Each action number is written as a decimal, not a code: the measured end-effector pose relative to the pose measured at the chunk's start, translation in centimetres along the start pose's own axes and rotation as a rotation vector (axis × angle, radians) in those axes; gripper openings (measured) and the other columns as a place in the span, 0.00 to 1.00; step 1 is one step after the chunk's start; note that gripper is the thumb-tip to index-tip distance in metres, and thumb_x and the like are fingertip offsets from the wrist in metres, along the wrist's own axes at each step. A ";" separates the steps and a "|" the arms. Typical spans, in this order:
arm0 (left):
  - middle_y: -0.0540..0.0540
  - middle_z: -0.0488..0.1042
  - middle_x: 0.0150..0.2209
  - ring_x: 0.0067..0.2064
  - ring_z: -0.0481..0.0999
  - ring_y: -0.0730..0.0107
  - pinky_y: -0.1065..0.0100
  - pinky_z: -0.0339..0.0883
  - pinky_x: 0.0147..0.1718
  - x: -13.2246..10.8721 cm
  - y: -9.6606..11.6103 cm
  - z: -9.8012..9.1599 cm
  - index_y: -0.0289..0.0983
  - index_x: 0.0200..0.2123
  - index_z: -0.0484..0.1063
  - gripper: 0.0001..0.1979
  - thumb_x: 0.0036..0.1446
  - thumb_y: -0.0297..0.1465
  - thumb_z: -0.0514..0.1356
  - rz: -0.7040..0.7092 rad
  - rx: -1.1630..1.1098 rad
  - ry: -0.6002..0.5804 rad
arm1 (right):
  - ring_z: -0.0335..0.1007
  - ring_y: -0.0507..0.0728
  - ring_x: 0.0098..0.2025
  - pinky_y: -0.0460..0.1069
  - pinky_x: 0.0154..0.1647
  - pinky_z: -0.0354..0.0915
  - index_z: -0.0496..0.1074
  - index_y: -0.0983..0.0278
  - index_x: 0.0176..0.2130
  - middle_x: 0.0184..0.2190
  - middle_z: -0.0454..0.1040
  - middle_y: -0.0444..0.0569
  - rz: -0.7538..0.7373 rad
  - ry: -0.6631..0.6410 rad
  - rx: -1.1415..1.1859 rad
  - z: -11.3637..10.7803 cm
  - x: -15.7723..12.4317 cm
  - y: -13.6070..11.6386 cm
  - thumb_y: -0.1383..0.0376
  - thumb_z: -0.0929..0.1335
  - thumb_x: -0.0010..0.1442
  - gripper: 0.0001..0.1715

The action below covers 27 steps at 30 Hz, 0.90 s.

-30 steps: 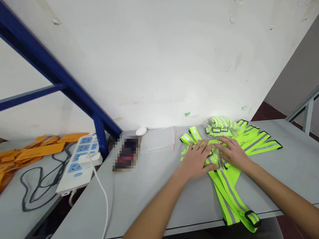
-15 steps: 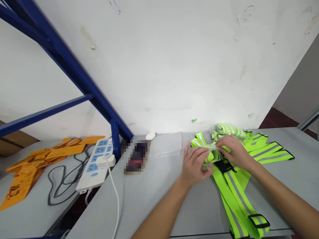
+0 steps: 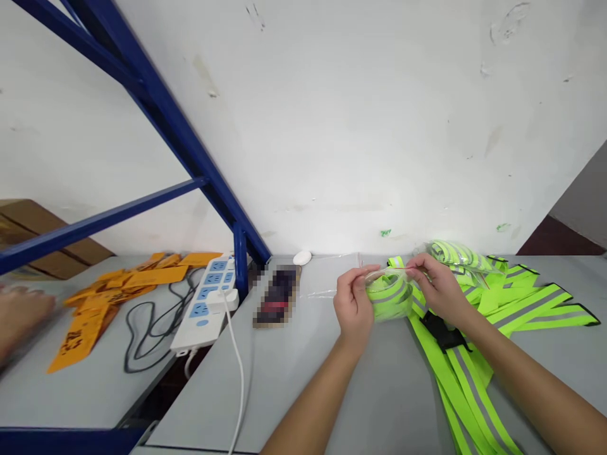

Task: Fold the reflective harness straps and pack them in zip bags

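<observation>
Both hands are closed on one clear bag (image 3: 389, 294), held up between them just above the table (image 3: 332, 392). The left hand (image 3: 353, 308) pinches the bag's left top corner and the right hand (image 3: 439, 287) pinches the right end of its red-lined mouth. A folded neon strap fills the bag. Under the right wrist and forearm lie loose straps (image 3: 474, 385) with a black buckle (image 3: 444, 330), fanning out to the right. Just beyond the right hand sits a pile of filled bags (image 3: 462, 254). Beyond the left hand lie flat empty bags (image 3: 332, 278), with a white puck (image 3: 302, 257) and a phone (image 3: 277, 296) to their left. Farther left are a power strip (image 3: 205, 304), orange tags (image 3: 118, 284) and a blurred other hand (image 3: 19, 316) at the edge.
</observation>
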State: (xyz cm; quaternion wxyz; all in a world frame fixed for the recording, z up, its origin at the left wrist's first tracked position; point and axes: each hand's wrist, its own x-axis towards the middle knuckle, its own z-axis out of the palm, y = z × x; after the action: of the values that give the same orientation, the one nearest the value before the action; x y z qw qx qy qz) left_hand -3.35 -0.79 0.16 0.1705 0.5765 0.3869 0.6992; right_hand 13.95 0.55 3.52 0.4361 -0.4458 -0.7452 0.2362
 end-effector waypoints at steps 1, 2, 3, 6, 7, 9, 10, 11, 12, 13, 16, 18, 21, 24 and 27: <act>0.43 0.78 0.44 0.45 0.78 0.66 0.62 0.72 0.44 0.4 -0.1 -0.2 0.39 0.42 0.68 0.09 0.67 0.35 0.50 0.087 0.059 -0.052 | 0.62 0.54 0.28 0.49 0.28 0.58 0.65 0.61 0.34 0.27 0.68 0.46 0.007 0.021 0.022 0.3 0.0 0.2 0.59 0.61 0.66 0.11; 0.40 0.76 0.47 0.48 0.76 0.63 0.60 0.71 0.45 0.7 -0.2 -0.5 0.39 0.41 0.70 0.10 0.65 0.38 0.53 0.194 0.136 -0.116 | 0.63 0.54 0.28 0.49 0.28 0.58 0.65 0.61 0.34 0.27 0.68 0.46 0.014 0.043 0.051 0.6 0.0 0.3 0.59 0.61 0.66 0.10; 0.39 0.73 0.51 0.50 0.74 0.61 0.58 0.69 0.47 1.1 -0.3 -0.7 0.39 0.40 0.71 0.12 0.62 0.41 0.56 0.304 0.226 -0.177 | 0.63 0.54 0.28 0.49 0.29 0.59 0.65 0.61 0.34 0.27 0.68 0.45 0.020 0.063 0.083 0.9 0.0 0.5 0.59 0.62 0.65 0.10; 0.38 0.70 0.55 0.54 0.69 0.54 0.49 0.61 0.53 1.9 0.1 -1.2 0.42 0.38 0.75 0.14 0.54 0.45 0.63 0.534 0.514 -0.271 | 0.65 0.55 0.31 0.49 0.31 0.61 0.66 0.61 0.35 0.29 0.69 0.46 0.031 0.097 0.157 1.5 0.0 0.8 0.59 0.62 0.65 0.09; 0.39 0.69 0.56 0.55 0.67 0.52 0.46 0.58 0.55 2.1 0.4 -1.3 0.43 0.38 0.76 0.12 0.54 0.43 0.64 0.555 0.591 -0.294 | 0.66 0.55 0.31 0.50 0.32 0.62 0.66 0.61 0.35 0.29 0.69 0.46 0.036 0.099 0.166 1.6 0.1 0.9 0.59 0.62 0.65 0.09; 0.41 0.65 0.60 0.59 0.62 0.49 0.41 0.51 0.57 2.3 1.1 -1.4 0.46 0.40 0.77 0.08 0.56 0.39 0.63 0.516 0.703 -0.364 | 0.66 0.55 0.31 0.50 0.33 0.62 0.66 0.61 0.36 0.29 0.70 0.46 0.050 0.099 0.171 1.7 0.3 1.0 0.59 0.63 0.65 0.08; 0.42 0.62 0.62 0.61 0.60 0.48 0.38 0.49 0.57 2.5 1.4 -1.4 0.47 0.41 0.77 0.08 0.57 0.37 0.62 0.479 0.739 -0.416 | 0.66 0.55 0.31 0.50 0.32 0.62 0.66 0.61 0.36 0.29 0.70 0.46 0.058 0.096 0.175 1.6 0.5 1.0 0.59 0.63 0.64 0.08; 0.43 0.59 0.64 0.62 0.57 0.47 0.36 0.48 0.57 2.7 1.6 -1.5 0.49 0.42 0.77 0.09 0.58 0.36 0.61 0.437 0.765 -0.477 | 0.66 0.55 0.31 0.50 0.32 0.61 0.67 0.61 0.35 0.29 0.70 0.45 0.065 0.091 0.180 1.5 0.6 1.1 0.59 0.63 0.64 0.08; 0.44 0.56 0.65 0.63 0.56 0.46 0.34 0.47 0.57 2.9 1.8 -1.6 0.50 0.43 0.77 0.09 0.59 0.36 0.60 0.400 0.787 -0.542 | 0.65 0.55 0.31 0.49 0.31 0.61 0.67 0.61 0.35 0.29 0.70 0.45 0.070 0.083 0.183 1.4 0.8 1.1 0.60 0.63 0.64 0.08; 0.45 0.56 0.66 0.63 0.55 0.45 0.33 0.47 0.57 3.2 2.0 -1.8 0.50 0.43 0.76 0.10 0.60 0.35 0.59 0.370 0.806 -0.610 | 0.65 0.54 0.30 0.49 0.30 0.61 0.67 0.61 0.35 0.29 0.69 0.45 0.070 0.069 0.181 1.4 0.9 1.1 0.60 0.63 0.64 0.08; 0.47 0.60 0.64 0.63 0.56 0.44 0.29 0.47 0.55 4.1 2.4 -2.0 0.50 0.42 0.77 0.10 0.62 0.33 0.56 0.336 0.856 -0.766 | 0.62 0.53 0.28 0.48 0.28 0.58 0.67 0.61 0.33 0.27 0.67 0.44 0.054 0.023 0.166 1.3 1.3 1.2 0.61 0.63 0.64 0.08; 0.46 0.60 0.64 0.64 0.55 0.43 0.28 0.47 0.55 4.6 2.8 -2.0 0.47 0.41 0.77 0.09 0.62 0.34 0.56 0.362 0.878 -0.781 | 0.60 0.53 0.27 0.48 0.27 0.57 0.66 0.61 0.33 0.26 0.66 0.43 0.042 0.019 0.170 1.2 1.4 1.2 0.62 0.63 0.64 0.08; 0.42 0.56 0.66 0.64 0.55 0.42 0.30 0.44 0.57 4.5 3.2 -1.9 0.43 0.40 0.77 0.10 0.59 0.39 0.59 0.407 0.903 -0.621 | 0.59 0.53 0.27 0.48 0.27 0.57 0.65 0.61 0.33 0.26 0.65 0.43 0.035 0.023 0.191 1.1 1.7 1.0 0.62 0.62 0.64 0.07; 0.39 0.57 0.65 0.63 0.56 0.40 0.30 0.46 0.57 3.5 2.9 -1.7 0.43 0.40 0.78 0.13 0.57 0.42 0.61 0.349 0.898 -0.544 | 0.60 0.52 0.28 0.48 0.29 0.58 0.66 0.61 0.33 0.27 0.65 0.43 0.027 -0.057 0.200 0.7 1.9 0.8 0.62 0.63 0.64 0.07; 0.41 0.57 0.65 0.64 0.55 0.40 0.30 0.49 0.55 2.4 2.1 -1.4 0.44 0.40 0.79 0.11 0.60 0.40 0.58 0.228 0.867 -0.585 | 0.60 0.52 0.29 0.48 0.30 0.58 0.65 0.61 0.33 0.28 0.66 0.43 0.018 -0.141 0.192 0.4 2.1 0.8 0.62 0.62 0.64 0.08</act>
State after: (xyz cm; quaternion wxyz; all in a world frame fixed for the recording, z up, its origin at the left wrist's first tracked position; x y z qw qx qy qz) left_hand -4.86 -0.95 3.25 -0.0595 0.8032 0.5114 0.2995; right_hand 13.47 2.74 3.65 0.4212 -0.3907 -0.7439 0.3413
